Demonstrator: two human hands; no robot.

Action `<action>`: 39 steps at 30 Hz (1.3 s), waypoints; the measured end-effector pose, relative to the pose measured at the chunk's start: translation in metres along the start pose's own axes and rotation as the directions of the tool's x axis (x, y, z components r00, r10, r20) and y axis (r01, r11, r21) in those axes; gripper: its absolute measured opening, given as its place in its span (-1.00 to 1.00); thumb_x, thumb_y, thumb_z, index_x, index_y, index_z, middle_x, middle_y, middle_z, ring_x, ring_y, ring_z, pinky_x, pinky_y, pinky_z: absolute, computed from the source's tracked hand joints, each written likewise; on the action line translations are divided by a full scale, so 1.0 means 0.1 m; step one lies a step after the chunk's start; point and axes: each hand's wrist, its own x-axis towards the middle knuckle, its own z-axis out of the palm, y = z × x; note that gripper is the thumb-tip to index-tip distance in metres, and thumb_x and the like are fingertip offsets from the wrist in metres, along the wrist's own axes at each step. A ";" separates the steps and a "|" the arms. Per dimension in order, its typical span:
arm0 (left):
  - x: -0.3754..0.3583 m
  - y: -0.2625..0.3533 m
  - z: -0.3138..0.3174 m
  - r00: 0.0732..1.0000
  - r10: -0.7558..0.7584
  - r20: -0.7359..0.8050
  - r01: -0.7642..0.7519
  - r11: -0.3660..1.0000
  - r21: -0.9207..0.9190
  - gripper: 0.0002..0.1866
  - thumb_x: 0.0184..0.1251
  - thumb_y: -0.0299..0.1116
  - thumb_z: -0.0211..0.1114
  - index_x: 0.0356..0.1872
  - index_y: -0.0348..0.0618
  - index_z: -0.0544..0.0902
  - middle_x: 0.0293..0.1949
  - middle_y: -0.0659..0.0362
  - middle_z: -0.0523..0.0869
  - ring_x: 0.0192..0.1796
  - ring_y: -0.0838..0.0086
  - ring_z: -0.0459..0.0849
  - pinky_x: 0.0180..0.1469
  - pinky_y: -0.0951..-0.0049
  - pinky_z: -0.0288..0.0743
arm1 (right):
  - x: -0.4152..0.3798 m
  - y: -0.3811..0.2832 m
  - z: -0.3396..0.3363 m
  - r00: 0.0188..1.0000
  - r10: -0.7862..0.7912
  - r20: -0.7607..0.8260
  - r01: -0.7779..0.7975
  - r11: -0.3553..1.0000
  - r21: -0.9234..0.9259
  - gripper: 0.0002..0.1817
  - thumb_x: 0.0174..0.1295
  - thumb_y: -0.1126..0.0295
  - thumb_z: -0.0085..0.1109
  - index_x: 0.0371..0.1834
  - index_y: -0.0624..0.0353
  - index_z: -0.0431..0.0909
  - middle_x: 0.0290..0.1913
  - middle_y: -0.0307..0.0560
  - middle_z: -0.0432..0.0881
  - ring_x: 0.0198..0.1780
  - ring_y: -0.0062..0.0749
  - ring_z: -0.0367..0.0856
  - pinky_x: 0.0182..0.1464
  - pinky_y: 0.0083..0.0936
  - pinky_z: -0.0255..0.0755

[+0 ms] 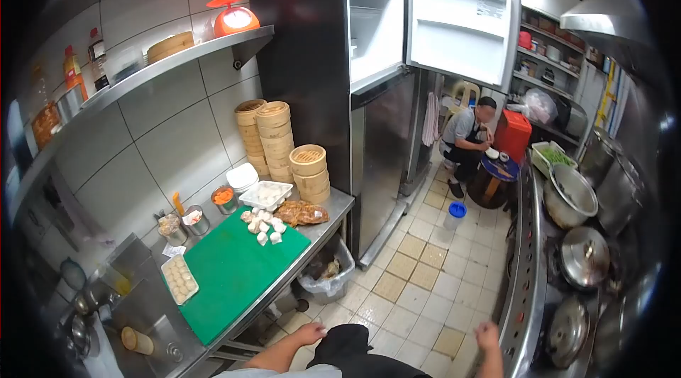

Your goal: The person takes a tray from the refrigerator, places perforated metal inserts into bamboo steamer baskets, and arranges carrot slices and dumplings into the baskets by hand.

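Beside the green cutting board (234,271), which covered most of the steel table (333,209), my left hand (310,334) hung low off the board's near edge, fingers loosely apart and holding nothing; my right hand (486,335) was further from the board, close to the stove rail (523,293), also bare, though I could not tell how its fingers were set. On the board's far end lay a cluster of pale dumplings (262,225), likely kept within reach for sorting, with a white tray (266,195) just behind them and a smaller tray of round pieces (180,279) off the board's left edge. Bamboo steamers (274,138) stood stacked behind the board against the wall. Beyond the board, a person (468,144) crouched past the open refrigerator (369,58). I could read no writing.
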 end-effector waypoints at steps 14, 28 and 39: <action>1.81 0.06 -0.41 0.976 -0.203 -0.078 0.191 0.972 -0.134 -0.49 0.29 -0.02 0.32 0.11 -0.17 0.67 0.06 0.00 0.74 0.12 0.14 0.68 0.22 0.30 0.51 | 1.53 -5.64 -1.66 0.437 -0.899 0.021 0.894 0.437 0.097 -0.60 0.16 0.37 0.40 0.06 0.26 0.63 -0.08 0.10 0.71 -0.02 -0.11 0.71 0.01 -0.36 0.57; 3.14 1.11 -0.79 0.834 -0.476 -0.278 0.090 0.615 -0.783 -0.51 0.31 -0.29 0.40 0.20 -0.31 0.58 -0.06 0.11 0.75 -0.02 0.48 0.69 0.10 0.49 0.55 | 3.59 -9.25 -1.53 -0.252 -0.949 -0.187 0.964 -0.229 -0.136 -0.60 0.21 0.35 0.36 0.10 0.22 0.59 0.09 0.16 0.64 0.18 0.10 0.57 0.24 -0.20 0.45; 2.99 2.26 0.31 0.219 -0.949 -0.227 -0.242 0.173 -0.955 -0.58 0.30 -0.36 0.40 0.13 -0.35 0.61 -0.14 0.11 0.77 -0.04 0.45 0.73 0.06 0.45 0.57 | 4.17 -11.43 -1.17 -0.196 -0.966 -0.167 0.980 -0.197 -0.011 -0.58 0.31 0.17 0.29 0.18 0.11 0.62 0.13 0.17 0.67 0.17 0.09 0.60 0.22 -0.19 0.43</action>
